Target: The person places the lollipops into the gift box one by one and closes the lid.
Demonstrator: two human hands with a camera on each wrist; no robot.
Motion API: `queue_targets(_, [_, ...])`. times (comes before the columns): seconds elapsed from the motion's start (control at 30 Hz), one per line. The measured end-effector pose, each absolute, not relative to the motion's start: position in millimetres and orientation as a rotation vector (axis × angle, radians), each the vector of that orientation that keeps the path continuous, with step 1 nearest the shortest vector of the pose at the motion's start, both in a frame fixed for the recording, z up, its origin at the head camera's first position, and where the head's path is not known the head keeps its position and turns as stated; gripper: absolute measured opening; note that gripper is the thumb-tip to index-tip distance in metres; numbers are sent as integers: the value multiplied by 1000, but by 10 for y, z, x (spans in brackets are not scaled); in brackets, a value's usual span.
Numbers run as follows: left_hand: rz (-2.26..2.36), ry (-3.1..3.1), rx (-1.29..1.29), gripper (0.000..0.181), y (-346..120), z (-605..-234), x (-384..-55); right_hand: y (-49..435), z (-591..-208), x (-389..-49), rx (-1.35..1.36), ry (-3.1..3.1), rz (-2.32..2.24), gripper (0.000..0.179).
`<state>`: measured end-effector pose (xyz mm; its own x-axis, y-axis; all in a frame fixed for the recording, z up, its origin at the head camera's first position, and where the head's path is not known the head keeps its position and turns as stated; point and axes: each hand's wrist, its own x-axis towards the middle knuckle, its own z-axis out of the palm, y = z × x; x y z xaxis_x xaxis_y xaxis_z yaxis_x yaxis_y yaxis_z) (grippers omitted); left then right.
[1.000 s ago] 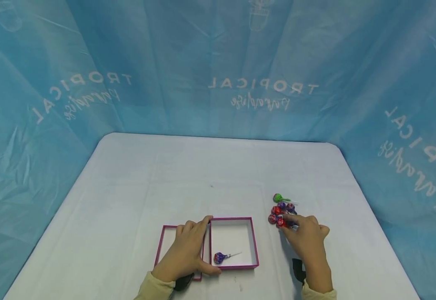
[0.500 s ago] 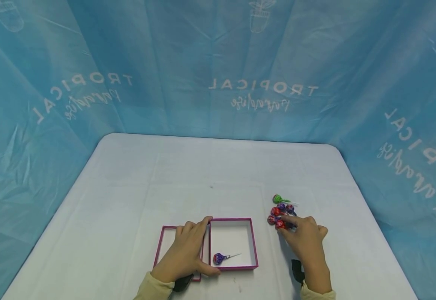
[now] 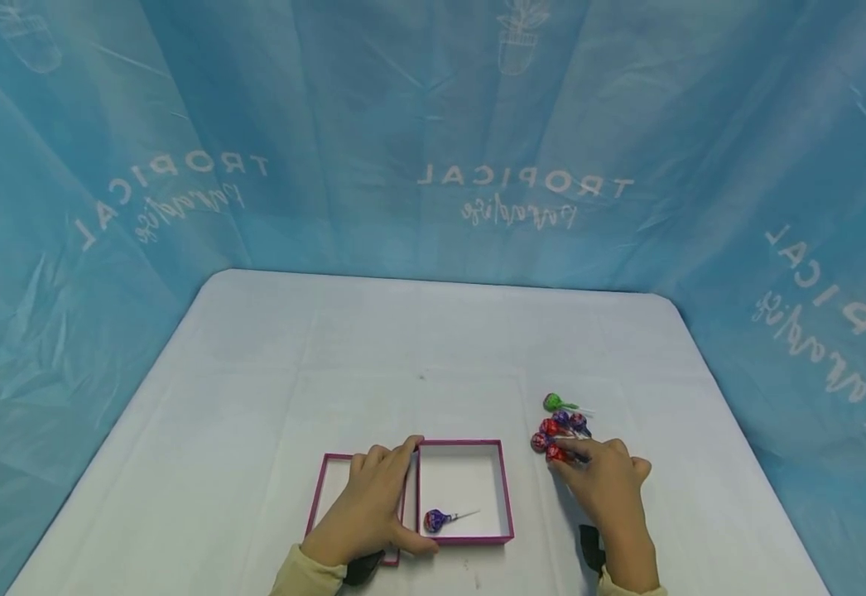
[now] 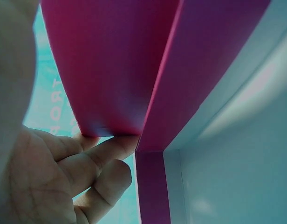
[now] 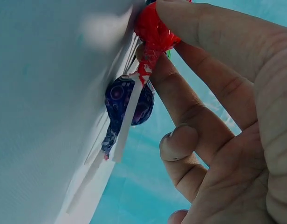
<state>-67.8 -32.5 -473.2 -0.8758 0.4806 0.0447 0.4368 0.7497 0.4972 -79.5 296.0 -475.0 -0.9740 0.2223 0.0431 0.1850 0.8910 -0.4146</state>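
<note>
My left hand spans the left side of a square magenta-edged white box, thumb at the near corner and fingers at the far one. Under that hand lies a second magenta-edged box part, partly covered. A blue-purple lollipop lies inside the box near its front left corner. To the right, my right hand pinches a red-wrapped lollipop between thumb and finger, at the near end of a small pile. Just beyond it in the right wrist view is a blue-purple lollipop.
Several more red and purple lollipops lie bunched past the right hand, with a green lollipop at the far end. A white cloth covers the table. Blue printed curtains hang around its far and side edges.
The whole head view has shifted slightly. The right hand's fingers have moved a little closer around the red lollipop; the left hand keeps its place on the box.
</note>
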Motion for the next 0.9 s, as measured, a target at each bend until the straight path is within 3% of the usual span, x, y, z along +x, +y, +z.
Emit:
queue_targets(0.5, [761, 2851, 733, 135, -326, -4729, -677, 2919, -4759, -781, -292, -2900, 630, 36])
queue_targets(0.9, [773, 2850, 737, 136, -326, -4740, -677, 2739, -4704, -764, -81, -2647, 842, 30])
